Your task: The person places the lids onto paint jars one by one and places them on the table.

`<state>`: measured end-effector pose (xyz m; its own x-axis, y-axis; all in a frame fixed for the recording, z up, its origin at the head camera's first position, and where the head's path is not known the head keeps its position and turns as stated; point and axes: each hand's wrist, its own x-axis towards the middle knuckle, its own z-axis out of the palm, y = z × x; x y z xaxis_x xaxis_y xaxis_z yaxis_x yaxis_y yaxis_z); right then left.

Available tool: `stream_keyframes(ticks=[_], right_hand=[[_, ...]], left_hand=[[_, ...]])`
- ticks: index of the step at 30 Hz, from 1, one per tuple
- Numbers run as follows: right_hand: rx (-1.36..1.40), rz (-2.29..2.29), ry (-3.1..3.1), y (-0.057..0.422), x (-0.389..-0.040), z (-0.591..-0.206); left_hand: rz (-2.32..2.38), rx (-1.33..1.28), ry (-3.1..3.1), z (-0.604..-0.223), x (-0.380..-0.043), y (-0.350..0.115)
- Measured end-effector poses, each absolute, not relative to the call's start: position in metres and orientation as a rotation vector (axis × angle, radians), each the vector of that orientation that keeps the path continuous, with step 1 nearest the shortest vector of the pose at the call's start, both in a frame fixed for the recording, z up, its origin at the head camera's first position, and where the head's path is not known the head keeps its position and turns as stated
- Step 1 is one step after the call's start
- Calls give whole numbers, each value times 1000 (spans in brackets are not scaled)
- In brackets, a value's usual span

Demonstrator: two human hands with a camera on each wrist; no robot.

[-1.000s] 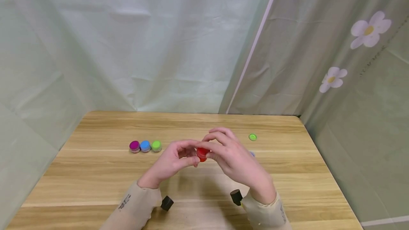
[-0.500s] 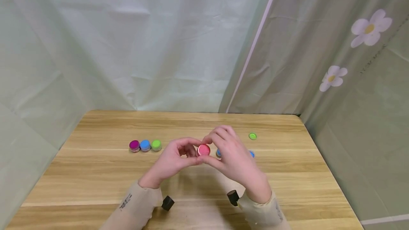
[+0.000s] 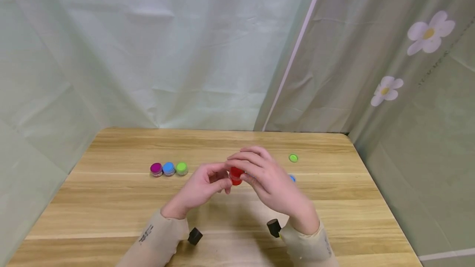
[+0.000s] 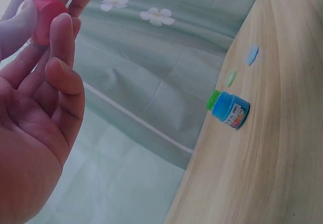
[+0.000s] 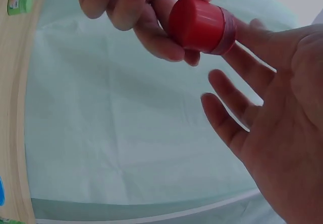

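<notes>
A small red jar is held up above the table between both hands. My left hand grips its body from the left, with thumb and fingers round it in the left wrist view. From the right, my right hand holds the rim end of the jar, its other fingers arching over the top in the head view. The right wrist view shows the smooth red base turned toward the left hand. Part of the rim end is hidden by the right fingers.
Purple, blue and green capped jars stand in a row at left on the wooden table. A green lid and blue lid lie at right. Another blue jar and green jar stand near them.
The red jar's round face, turned toward the head camera half a second ago, has tipped away. My right hand has rolled over the jar; the left hand has barely moved.
</notes>
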<state>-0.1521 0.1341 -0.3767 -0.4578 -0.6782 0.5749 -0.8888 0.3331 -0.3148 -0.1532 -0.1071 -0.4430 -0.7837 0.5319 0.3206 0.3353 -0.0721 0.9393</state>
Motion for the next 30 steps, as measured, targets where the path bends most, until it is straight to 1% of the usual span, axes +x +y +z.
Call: stream_keyframes(ticks=[5,9,16,30], right_hand=[[1472,804,-2223,136,-152,-376],[1470,788,-2237,136,-150,-375],[1470,802,-2267,136,-149,-375],[1473,816,-2277,134,-149,-375]], left_hand=[[1973,1000,2004,-443,-152,-107],[2008,1002,1945,-444,-152,-107],[2024,902,1963,-443,-150,-108],[2046,949,1984,-441,-150,-106]])
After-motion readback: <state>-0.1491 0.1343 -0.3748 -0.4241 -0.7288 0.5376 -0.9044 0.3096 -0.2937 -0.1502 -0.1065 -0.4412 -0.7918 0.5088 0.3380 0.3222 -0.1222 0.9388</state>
